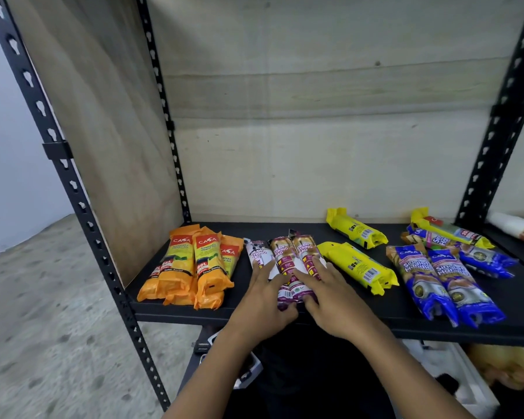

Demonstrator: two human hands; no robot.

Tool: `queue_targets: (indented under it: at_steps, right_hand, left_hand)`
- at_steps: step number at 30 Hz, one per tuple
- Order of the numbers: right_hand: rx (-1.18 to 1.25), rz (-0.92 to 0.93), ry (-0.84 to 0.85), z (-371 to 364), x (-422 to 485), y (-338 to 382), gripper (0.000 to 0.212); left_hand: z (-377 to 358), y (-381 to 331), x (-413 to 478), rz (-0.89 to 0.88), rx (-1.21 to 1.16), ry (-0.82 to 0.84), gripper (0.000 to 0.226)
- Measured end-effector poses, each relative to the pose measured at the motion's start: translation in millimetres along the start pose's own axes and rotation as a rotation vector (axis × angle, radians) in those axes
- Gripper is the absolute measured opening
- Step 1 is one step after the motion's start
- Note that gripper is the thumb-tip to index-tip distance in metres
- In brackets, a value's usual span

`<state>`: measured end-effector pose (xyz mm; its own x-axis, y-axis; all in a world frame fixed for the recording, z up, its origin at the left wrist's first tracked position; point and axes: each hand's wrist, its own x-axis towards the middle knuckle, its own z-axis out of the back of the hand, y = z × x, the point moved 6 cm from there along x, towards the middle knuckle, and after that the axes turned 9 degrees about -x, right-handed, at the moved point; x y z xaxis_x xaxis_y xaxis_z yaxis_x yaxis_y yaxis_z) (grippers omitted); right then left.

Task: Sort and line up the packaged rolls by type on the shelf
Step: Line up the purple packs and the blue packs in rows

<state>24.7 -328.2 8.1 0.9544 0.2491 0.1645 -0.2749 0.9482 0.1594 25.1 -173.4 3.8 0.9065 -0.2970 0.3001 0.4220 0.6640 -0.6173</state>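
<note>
On the black shelf [285, 229] lie packaged rolls in groups. Orange packs [194, 261] sit side by side at the left. Beside them lie purple-and-white draw-string packs [288, 252]. My left hand [263, 297] rests flat on their left side, fingers spread. My right hand [324, 291] lies flat on the rightmost purple pack, its thumb at the pack's near end. Two yellow packs lie askew to the right, one near [357, 266] and one farther back [356, 227]. Blue packs [442, 282] lie at the right, with more blue and yellow ones piled behind [454, 237].
Black perforated uprights [82, 204] frame the shelf, with a wooden side panel at left and a wooden back wall. A white roll [518, 226] lies on the neighbouring shelf at far right. Below are white containers [454, 376] and the grey floor at left.
</note>
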Motion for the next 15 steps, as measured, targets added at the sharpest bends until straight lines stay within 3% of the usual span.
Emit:
queue_targets:
  at_steps: [10,15]
  right_hand:
    - [-0.115,-0.132,-0.22,-16,-15,53,0.06]
    - [-0.095,-0.147,-0.219,-22,-13,60,0.065]
  left_hand:
    - [18,15,-14,-0.072,-0.018,-0.051,0.05]
    - [19,13,-14,-0.061,0.071,-0.08,0.051]
